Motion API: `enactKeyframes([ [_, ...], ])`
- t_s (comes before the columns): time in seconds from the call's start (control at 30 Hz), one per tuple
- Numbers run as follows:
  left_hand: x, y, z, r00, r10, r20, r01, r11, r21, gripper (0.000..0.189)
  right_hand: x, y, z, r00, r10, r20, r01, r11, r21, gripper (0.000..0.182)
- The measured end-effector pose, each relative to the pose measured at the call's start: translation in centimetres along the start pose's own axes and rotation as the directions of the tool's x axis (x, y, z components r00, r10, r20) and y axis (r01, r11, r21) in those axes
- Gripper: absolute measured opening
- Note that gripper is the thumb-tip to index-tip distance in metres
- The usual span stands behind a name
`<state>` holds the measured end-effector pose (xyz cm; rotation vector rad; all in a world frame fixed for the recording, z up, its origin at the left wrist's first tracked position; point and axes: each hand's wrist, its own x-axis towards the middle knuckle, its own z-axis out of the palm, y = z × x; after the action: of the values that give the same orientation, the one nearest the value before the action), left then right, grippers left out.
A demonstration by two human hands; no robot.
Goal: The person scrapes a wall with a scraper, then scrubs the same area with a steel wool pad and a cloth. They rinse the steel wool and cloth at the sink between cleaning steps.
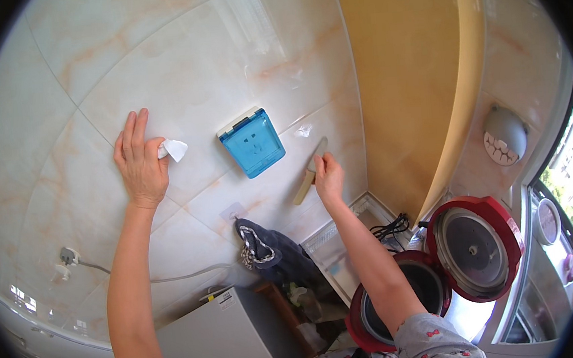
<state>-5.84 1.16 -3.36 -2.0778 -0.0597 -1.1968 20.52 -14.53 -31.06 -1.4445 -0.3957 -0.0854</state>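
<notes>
My left hand [140, 163] rests against the marbled wall tiles [199, 95], its fingers pointing up. A crumpled piece of white tissue or cloth [175, 150] is pinched at its thumb. In my right hand [330, 178] is a small knife-like tool [305, 187] with a tan handle. Its grey blade slants up and to the right, close to the wall; whether it touches is unclear. Just above the blade tip, a small shiny, whitish patch [304, 130] clings to the tile. Between my hands is a wall socket under a blue see-through cover [253, 146].
A dark cloth [276, 245] hangs from a clear adhesive hook [233, 212]. Below stand a white box-shaped appliance [218, 341] and a red cooker with its lid raised [474, 250]. A plug [68, 256] with a grey cord sits at left. A tan panel [404, 69] borders the tiles.
</notes>
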Motion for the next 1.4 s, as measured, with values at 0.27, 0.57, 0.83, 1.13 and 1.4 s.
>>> enactKeyframes([
  [0.27,-0.2,0.1,0.1,1.000,0.001,-0.020,-0.001,1.000,0.009,0.026,-0.3,-3.4,0.1,0.997,-0.044,0.063,0.053,0.987,-0.149,0.028],
  [0.57,-0.1,-0.2,-0.1,1.000,-0.010,0.013,0.010,1.000,0.005,0.024,-1.3,0.0,0.5,0.994,0.107,0.020,-0.108,0.993,0.043,0.029],
  [0.83,-0.4,-0.1,-0.1,1.000,-0.001,-0.001,0.001,1.000,0.006,0.023,-1.5,-3.7,1.0,0.997,-0.033,0.075,0.039,0.995,-0.089,0.030],
  [1.13,-0.2,-0.1,-0.5,1.000,-0.020,0.006,0.020,1.000,0.018,0.020,-1.6,0.2,0.1,0.992,0.125,0.031,-0.124,0.992,-0.030,0.033],
  [1.4,-0.3,-0.2,0.0,1.000,-0.007,0.007,0.007,1.000,-0.004,0.022,-1.1,-0.9,0.1,0.995,0.075,0.060,-0.071,0.995,-0.073,0.030],
])
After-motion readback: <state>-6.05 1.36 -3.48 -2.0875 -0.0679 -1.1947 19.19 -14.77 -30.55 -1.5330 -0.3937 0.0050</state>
